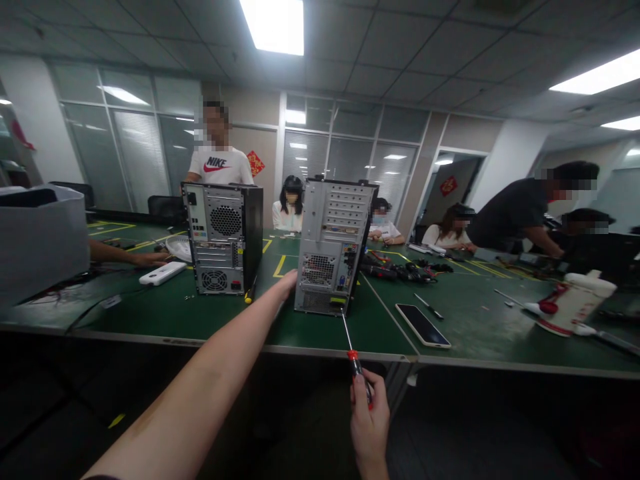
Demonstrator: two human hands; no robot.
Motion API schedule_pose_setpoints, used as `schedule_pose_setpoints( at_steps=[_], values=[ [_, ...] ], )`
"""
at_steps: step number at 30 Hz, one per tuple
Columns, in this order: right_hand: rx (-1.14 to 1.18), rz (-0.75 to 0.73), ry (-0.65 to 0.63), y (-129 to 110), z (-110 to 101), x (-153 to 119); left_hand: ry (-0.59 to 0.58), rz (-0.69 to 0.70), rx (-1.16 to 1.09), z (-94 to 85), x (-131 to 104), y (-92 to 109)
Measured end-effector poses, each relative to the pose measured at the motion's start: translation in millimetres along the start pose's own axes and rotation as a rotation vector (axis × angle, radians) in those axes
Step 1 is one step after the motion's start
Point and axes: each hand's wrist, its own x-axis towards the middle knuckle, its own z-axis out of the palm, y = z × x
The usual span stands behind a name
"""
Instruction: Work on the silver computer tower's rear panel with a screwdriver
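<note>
Green tabletop [160,317] | NIKE shirt [223,167] | right hand [369,415] grips screwdriver [354,363] | left hand [288,284]: grip unclear

1. L. hand [287,283]: fingers hidden behind PC twr. [320,230], 8 o'clock side.
2. Screwdriver [353,360]: tip contact, PC twr. 5 o'clock, too sm. to tell.
3. Grey box [45,247], 9 o'clock: cut off, frame edge.

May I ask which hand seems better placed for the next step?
Probably the right hand: it holds the screwdriver, tip near the lower right corner of the computer case; the left hand is at the case's left side.
</note>
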Motion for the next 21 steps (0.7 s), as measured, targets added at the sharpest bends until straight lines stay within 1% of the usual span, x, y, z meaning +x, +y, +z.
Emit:
schedule_pose_setpoints(
  at_steps=[3,7,11,14,16,18,19,21],
  values=[
    [-0.005,-0.012,-0.006,1,0,-1,0.002,0.026,-0.042,3.3,7,-1],
    [-0.019,0.004,-0.012,-1,0,-4,-0.003,-0.021,-0.146,7.6,15,-2],
    [-0.033,0.019,-0.006,-4,1,-4,-0.048,-0.014,-0.245,10.4,22,-1],
    [-0.039,0.020,0.000,-4,1,-3,-0.025,-0.046,-0.303,12.6,26,1],
    [-0.045,0.033,0.004,-3,0,-2,-0.056,-0.051,-0.342,15.3,28,1],
    [-0.056,0.061,-0.004,0,-1,-2,-0.068,-0.008,-0.348,19.0,29,1],
    [-0.061,0.072,-0.004,2,-1,-2,-0.057,0.033,-0.339,21.0,30,0],
    [-0.060,0.079,-0.020,4,-2,-1,-0.047,0.067,-0.331,24.2,30,0]
  ],
)
